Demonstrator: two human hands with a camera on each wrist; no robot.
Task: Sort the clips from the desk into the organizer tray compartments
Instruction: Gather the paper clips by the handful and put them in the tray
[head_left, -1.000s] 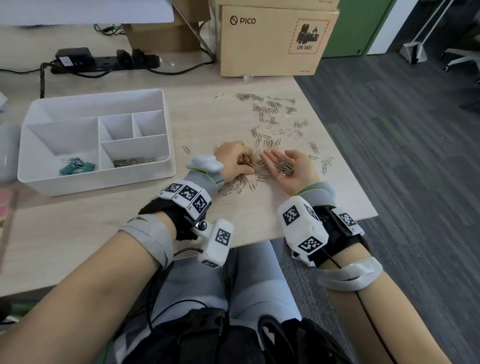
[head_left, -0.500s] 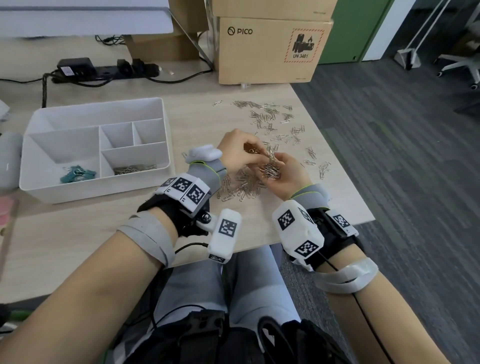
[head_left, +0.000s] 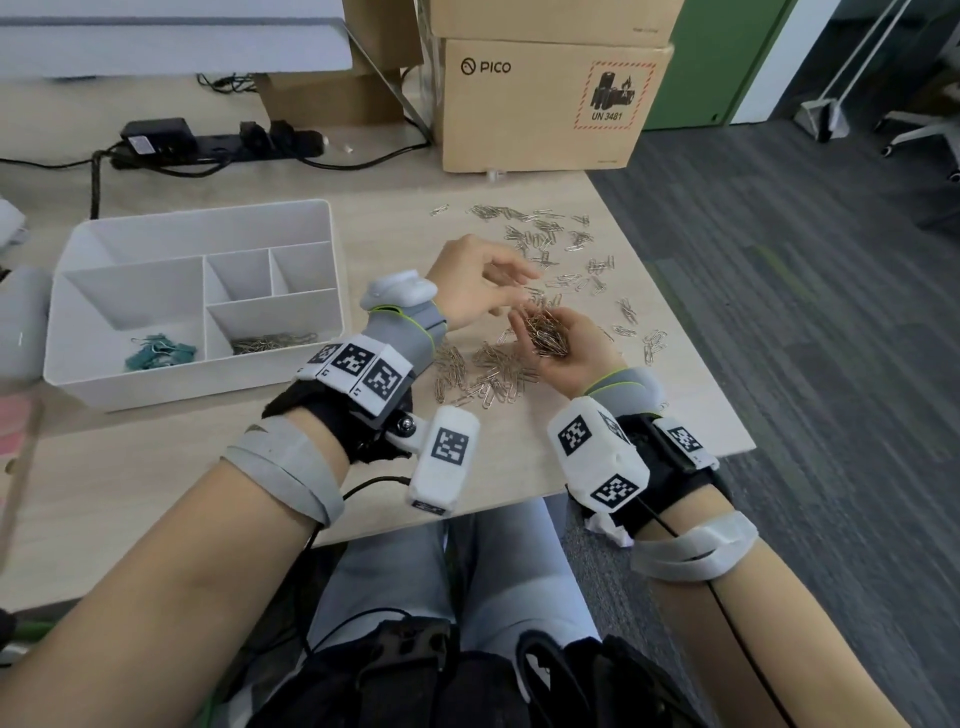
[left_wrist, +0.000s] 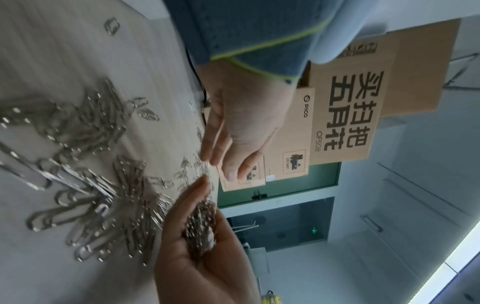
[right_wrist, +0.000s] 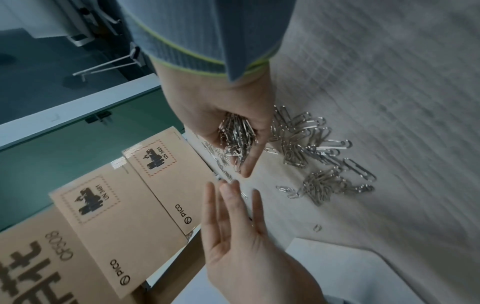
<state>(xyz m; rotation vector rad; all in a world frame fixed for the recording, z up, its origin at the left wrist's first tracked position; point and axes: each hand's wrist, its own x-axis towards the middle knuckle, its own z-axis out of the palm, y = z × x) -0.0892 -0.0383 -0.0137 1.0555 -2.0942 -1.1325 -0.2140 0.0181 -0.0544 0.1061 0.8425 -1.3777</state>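
Silver paper clips (head_left: 545, 244) lie scattered over the desk's right part, with a denser heap (head_left: 488, 371) near the front edge. My right hand (head_left: 576, 358) is turned palm up just above that heap and carries a pile of clips (head_left: 545, 332) in its cupped palm, seen as a bundle of clips (right_wrist: 236, 133) in the right wrist view. My left hand (head_left: 493, 286) hovers just left of it with straight, spread fingers (left_wrist: 218, 144) and holds nothing. The white organizer tray (head_left: 197, 379) stands at the left, with paper clips (head_left: 272, 340) in its front right compartment and teal binder clips (head_left: 158, 351) in its front left one.
A PICO cardboard box (head_left: 540, 104) stands at the desk's far right corner, with more boxes behind it. A black power strip (head_left: 218, 143) and its cables lie at the back. The desk's right edge (head_left: 691, 332) runs close to the scattered clips.
My left hand left the desk heap, reached over my right palm, then drew back with its fingers spread. The pile in my right palm looks bigger.
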